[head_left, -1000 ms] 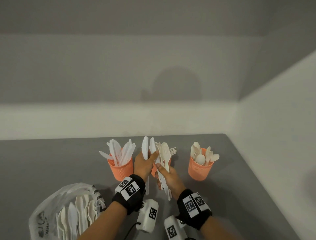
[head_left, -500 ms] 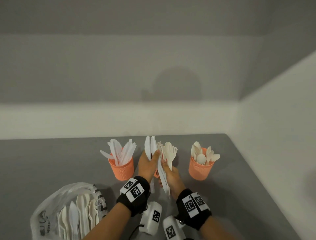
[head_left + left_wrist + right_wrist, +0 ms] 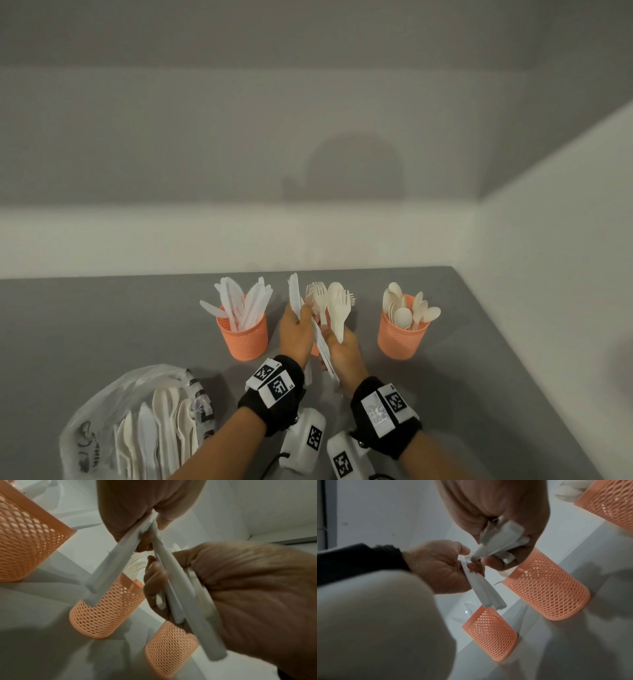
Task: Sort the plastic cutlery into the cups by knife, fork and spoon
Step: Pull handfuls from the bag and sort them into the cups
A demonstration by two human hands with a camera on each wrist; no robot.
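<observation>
Left hand (image 3: pixel 296 330) pinching white knives (image 3: pixel 294 294) by the handles, blades up, beside the right hand (image 3: pixel 342 349), itself gripping a mixed bunch of cutlery (image 3: pixel 334 310) with a spoon and fork uppermost. Both held above the middle cup (image 3: pixel 102 609), the fork cup, largely hidden behind the hands in the head view. Knife cup (image 3: pixel 244 334) to the left, spoon cup (image 3: pixel 401 337) to the right, all three orange mesh, standing on the grey desk (image 3: pixel 102 325). Near left, a clear plastic bag (image 3: pixel 137 425) of unsorted cutlery lying on the desk.
</observation>
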